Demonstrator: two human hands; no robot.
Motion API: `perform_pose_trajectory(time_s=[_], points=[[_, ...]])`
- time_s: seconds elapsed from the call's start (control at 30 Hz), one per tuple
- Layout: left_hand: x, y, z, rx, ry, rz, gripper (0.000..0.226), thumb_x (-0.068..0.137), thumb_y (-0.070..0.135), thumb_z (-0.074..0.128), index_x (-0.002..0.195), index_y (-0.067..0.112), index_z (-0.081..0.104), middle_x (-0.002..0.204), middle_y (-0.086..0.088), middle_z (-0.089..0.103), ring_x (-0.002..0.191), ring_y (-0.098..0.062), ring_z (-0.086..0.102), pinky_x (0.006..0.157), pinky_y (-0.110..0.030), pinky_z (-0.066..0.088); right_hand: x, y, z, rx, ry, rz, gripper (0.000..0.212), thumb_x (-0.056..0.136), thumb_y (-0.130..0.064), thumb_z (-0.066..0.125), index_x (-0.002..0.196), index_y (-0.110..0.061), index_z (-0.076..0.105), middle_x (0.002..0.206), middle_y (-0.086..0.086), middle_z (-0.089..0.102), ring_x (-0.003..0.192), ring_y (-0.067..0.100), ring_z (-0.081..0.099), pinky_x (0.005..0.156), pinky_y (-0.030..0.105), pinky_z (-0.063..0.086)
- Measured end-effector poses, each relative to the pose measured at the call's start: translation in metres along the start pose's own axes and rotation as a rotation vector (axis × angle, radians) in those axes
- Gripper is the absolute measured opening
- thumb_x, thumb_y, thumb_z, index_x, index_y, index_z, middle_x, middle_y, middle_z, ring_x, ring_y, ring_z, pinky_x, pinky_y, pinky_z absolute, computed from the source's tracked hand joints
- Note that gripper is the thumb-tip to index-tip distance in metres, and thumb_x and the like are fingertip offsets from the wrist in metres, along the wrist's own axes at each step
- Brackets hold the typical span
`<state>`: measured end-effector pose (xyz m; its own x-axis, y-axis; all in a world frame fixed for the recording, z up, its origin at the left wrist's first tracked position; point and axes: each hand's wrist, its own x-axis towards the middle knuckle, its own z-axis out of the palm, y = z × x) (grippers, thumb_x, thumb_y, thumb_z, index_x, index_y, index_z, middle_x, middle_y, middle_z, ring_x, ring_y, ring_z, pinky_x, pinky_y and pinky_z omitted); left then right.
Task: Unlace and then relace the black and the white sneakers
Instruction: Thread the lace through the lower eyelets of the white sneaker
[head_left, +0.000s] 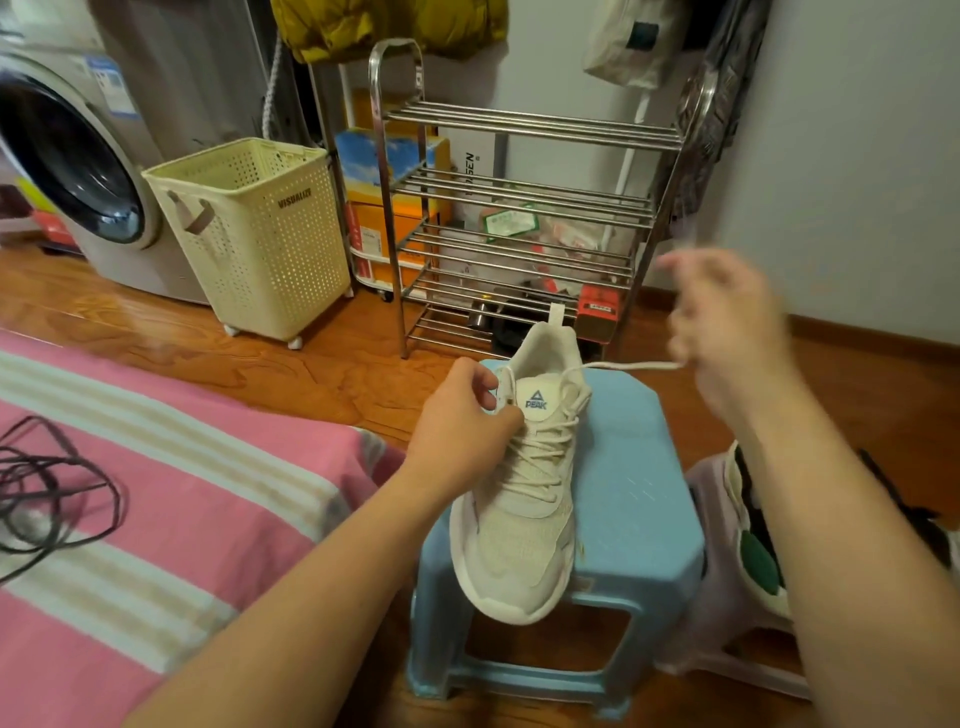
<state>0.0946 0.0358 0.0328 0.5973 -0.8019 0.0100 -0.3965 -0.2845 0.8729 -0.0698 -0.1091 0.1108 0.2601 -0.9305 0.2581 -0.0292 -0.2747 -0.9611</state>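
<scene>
A white sneaker (524, 499) lies on a light blue plastic stool (634, 467), toe toward me, laced up to the tongue. My left hand (467, 415) pinches the lace at the sneaker's upper left eyelets. My right hand (727, 332), blurred, is raised to the right of the shoe and holds the end of a white lace (628, 366) stretched taut from the top right eyelet. A loose black lace (57, 483) lies on the pink striped bed cover. A second sneaker (753, 525) with dark and green parts sits at the right, partly hidden by my right forearm.
A pink and white striped bed (182, 519) fills the lower left. Behind stand a cream laundry basket (254, 228), a washing machine (67, 156) and a steel shoe rack (519, 234). A pale purple stool (717, 571) holds the second sneaker. The floor is wood.
</scene>
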Motion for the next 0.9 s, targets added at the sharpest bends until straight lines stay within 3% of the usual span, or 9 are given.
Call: perform_pose_trajectory(time_s=[0.03, 0.1, 0.17, 0.2, 0.3, 0.4, 0.53, 0.7, 0.9], points=[[0.000, -0.002, 0.001, -0.007, 0.041, 0.015, 0.020, 0.086, 0.023, 0.072, 0.097, 0.028, 0.056, 0.087, 0.008, 0.064, 0.070, -0.007, 0.060, 0.064, -0.027, 0.052, -0.008, 0.004, 0.011, -0.313, -0.153, -0.095, 0.023, 0.105, -0.024, 0.049, 0.102, -0.023, 0.072, 0.062, -0.016, 0.052, 0.048, 0.002, 0.045, 0.046, 0.017, 0.034], [0.000, -0.004, 0.002, -0.057, 0.114, 0.018, 0.010, 0.086, 0.025, 0.072, 0.087, 0.028, 0.063, 0.076, 0.008, 0.068, 0.067, -0.003, 0.063, 0.065, -0.027, 0.054, -0.026, 0.012, 0.036, -0.606, -0.402, -0.208, 0.022, 0.102, -0.026, 0.055, 0.095, -0.026, 0.076, 0.066, -0.019, 0.062, 0.060, -0.006, 0.057, 0.060, 0.012, 0.045], [0.000, -0.007, 0.003, -0.149, 0.152, -0.003, 0.008, 0.088, 0.027, 0.073, 0.081, 0.026, 0.070, 0.070, 0.007, 0.071, 0.066, -0.006, 0.067, 0.067, -0.033, 0.058, -0.039, 0.022, 0.052, -0.729, -0.475, -0.256, 0.020, 0.099, -0.031, 0.059, 0.093, -0.029, 0.077, 0.077, -0.015, 0.070, 0.076, 0.003, 0.063, 0.075, 0.031, 0.054], [0.000, -0.009, 0.004, -0.194, 0.151, -0.020, 0.010, 0.088, 0.026, 0.073, 0.079, 0.024, 0.072, 0.069, 0.005, 0.071, 0.067, -0.010, 0.067, 0.069, -0.038, 0.060, -0.043, 0.027, 0.056, -0.779, -0.465, -0.264, 0.018, 0.098, -0.034, 0.059, 0.093, -0.031, 0.077, 0.083, -0.013, 0.072, 0.083, 0.009, 0.064, 0.078, 0.036, 0.054], [-0.003, -0.010, 0.004, -0.375, 0.103, -0.105, 0.015, 0.087, 0.014, 0.071, 0.073, 0.019, 0.077, 0.074, -0.003, 0.072, 0.071, -0.018, 0.065, 0.079, -0.050, 0.059, -0.044, 0.034, 0.060, -0.876, -0.402, -0.267, 0.015, 0.094, -0.041, 0.063, 0.097, -0.037, 0.077, 0.091, -0.011, 0.074, 0.088, 0.013, 0.062, 0.074, 0.031, 0.048], [-0.007, -0.006, 0.003, -0.503, 0.046, -0.162, 0.019, 0.087, 0.009, 0.070, 0.075, 0.021, 0.080, 0.080, -0.006, 0.073, 0.075, -0.017, 0.063, 0.080, -0.046, 0.058, -0.046, 0.035, 0.065, -0.916, -0.341, -0.289, 0.018, 0.095, -0.042, 0.062, 0.099, -0.036, 0.079, 0.088, -0.009, 0.075, 0.081, 0.013, 0.058, 0.068, 0.027, 0.040], [-0.007, -0.007, 0.002, -0.533, 0.032, -0.152, 0.019, 0.087, 0.011, 0.071, 0.079, 0.025, 0.081, 0.081, -0.004, 0.072, 0.076, -0.015, 0.063, 0.076, -0.038, 0.055, -0.052, 0.039, 0.073, -0.911, -0.260, -0.323, 0.017, 0.096, -0.038, 0.062, 0.095, -0.034, 0.079, 0.080, -0.005, 0.073, 0.078, 0.018, 0.063, 0.068, 0.029, 0.047], [-0.006, -0.009, 0.003, -0.479, 0.042, -0.132, 0.013, 0.087, 0.014, 0.073, 0.083, 0.024, 0.080, 0.081, -0.004, 0.074, 0.076, -0.014, 0.065, 0.082, -0.044, 0.059, -0.055, 0.042, 0.077, -0.963, -0.219, -0.340, 0.020, 0.097, -0.031, 0.058, 0.088, -0.030, 0.077, 0.077, -0.002, 0.070, 0.073, 0.019, 0.058, 0.064, 0.029, 0.044], [-0.005, -0.011, 0.005, -0.464, 0.042, -0.121, 0.016, 0.099, 0.021, 0.061, 0.093, 0.017, 0.075, 0.082, -0.009, 0.073, 0.073, -0.016, 0.063, 0.070, -0.036, 0.055, -0.051, 0.045, 0.078, -0.921, -0.249, -0.319, 0.018, 0.098, -0.035, 0.061, 0.092, -0.032, 0.078, 0.082, -0.006, 0.072, 0.081, 0.017, 0.062, 0.068, 0.027, 0.043]])
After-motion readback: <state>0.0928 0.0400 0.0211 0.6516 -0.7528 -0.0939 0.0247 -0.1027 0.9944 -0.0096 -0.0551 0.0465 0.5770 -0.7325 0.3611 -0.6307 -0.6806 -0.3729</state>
